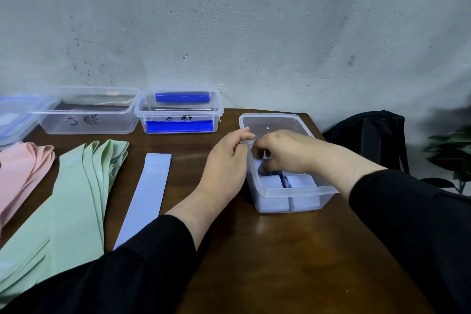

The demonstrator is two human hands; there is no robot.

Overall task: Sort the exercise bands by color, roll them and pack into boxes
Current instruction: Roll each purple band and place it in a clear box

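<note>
So this looks like roughly the one-third mark, give or take. The clear box (285, 186) at center right of the frame already has a couple of rolled lavender bands (300, 182) sitting in its near end, and the right hand (283, 151) is down inside it. Its fingers are curled around what looks like another lavender roll, tucking it in behind the first two, though the fingertips are hidden by the box wall so I can't say exactly how they grip. The left hand (226, 163) steadies the box, thumb and fingers pinching the left rim.

What's left, as far as I can tell: one flat lavender band (145, 199) marked 20 LB lies on the tabletop (293, 250) just left of the left wrist, unrolled. Further left there's a fanned stack of green bands (76, 199), and at the left edge a pile of pink bands (23, 171), all flat. Two more boxes wait at the back, upper left: an open one (86, 112) that seems empty and one with blue clips (178, 112). So lavender is nearly done; green and pink haven't been started.
</note>
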